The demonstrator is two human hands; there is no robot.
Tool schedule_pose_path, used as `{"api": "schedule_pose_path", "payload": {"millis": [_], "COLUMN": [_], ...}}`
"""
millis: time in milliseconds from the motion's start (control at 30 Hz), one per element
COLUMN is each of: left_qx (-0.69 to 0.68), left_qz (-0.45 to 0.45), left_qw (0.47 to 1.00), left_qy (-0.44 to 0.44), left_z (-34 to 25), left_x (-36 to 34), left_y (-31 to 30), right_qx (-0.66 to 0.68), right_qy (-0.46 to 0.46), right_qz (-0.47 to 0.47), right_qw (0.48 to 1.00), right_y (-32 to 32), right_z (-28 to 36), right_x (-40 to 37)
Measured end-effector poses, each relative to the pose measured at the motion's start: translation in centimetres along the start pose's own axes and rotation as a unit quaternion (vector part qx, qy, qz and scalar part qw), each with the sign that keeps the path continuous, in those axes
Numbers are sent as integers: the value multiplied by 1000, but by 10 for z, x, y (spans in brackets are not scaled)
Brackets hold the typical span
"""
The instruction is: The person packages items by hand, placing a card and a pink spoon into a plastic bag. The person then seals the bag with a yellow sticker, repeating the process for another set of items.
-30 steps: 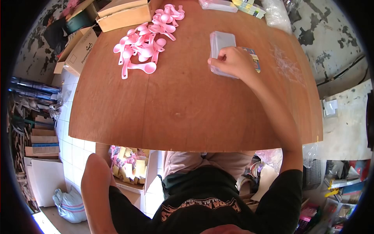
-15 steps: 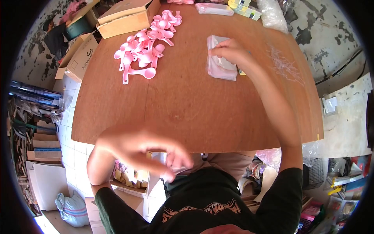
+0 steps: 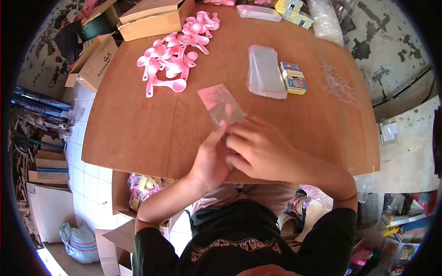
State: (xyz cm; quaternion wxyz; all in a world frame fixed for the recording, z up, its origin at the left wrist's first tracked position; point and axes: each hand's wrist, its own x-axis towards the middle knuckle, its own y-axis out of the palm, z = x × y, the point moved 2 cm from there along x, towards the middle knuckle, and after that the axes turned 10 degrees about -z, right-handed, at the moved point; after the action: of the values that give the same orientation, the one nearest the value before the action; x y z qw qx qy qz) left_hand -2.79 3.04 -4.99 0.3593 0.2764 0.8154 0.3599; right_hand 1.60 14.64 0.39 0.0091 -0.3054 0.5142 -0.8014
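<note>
Near the front middle of the table, my left hand and my right hand are together at the lower end of a clear plastic bag. The left thumb presses on the bag's end, and the right fingers are bent round the same end. Beyond them lies a stack of clear bags, with a banded stack of printed cards beside it on the right. Pink measuring spoons lie in a loose pile at the back left of the table.
On the wooden table, a cardboard box stands at the back left. More packed bags, yellow packs and a plastic roll lie at the back. Thin plastic strips are scattered at the right.
My right hand has come back from the bag stack to the front, with a clear bag. My left hand has moved up over the table to meet it. The card stack is now uncovered.
</note>
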Motion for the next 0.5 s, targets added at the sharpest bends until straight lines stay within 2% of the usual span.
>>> {"api": "schedule_pose_path", "payload": {"millis": [33,67,100,133,167,233,300,333,500], "left_qx": [-9,-1,-2,-21,-40,-66,-80,-80,-79], "left_qz": [-26,32,34,2,-31,-25,-32,-30,-54], "left_qw": [999,999,999,999,997,995,994,994,994], "left_qy": [21,-3,-4,30,63,69,73,74,57], "left_z": [6,14,14,12,11,17,16,15,17], "left_x": [3,14,12,8,6,9,10,10,13], "left_y": [-7,-33,-26,-15,-10,-19,-17,-15,-16], "right_qx": [-2,62,125,117,116,-61,-135,-201,-183], "right_qy": [0,2,4,21,90,100,151,175,175], "right_qz": [1,14,26,-23,-94,-133,-166,-136,-133], "right_qw": [1000,998,992,993,985,984,965,954,958], "right_y": [-5,-10,-16,-21,-23,-38,-43,-49,-59], "right_z": [-3,-6,-11,-23,-39,-86,-137,-143,-165], "right_x": [-2,-5,-8,-11,-16,-21,-40,-44,-63]}}
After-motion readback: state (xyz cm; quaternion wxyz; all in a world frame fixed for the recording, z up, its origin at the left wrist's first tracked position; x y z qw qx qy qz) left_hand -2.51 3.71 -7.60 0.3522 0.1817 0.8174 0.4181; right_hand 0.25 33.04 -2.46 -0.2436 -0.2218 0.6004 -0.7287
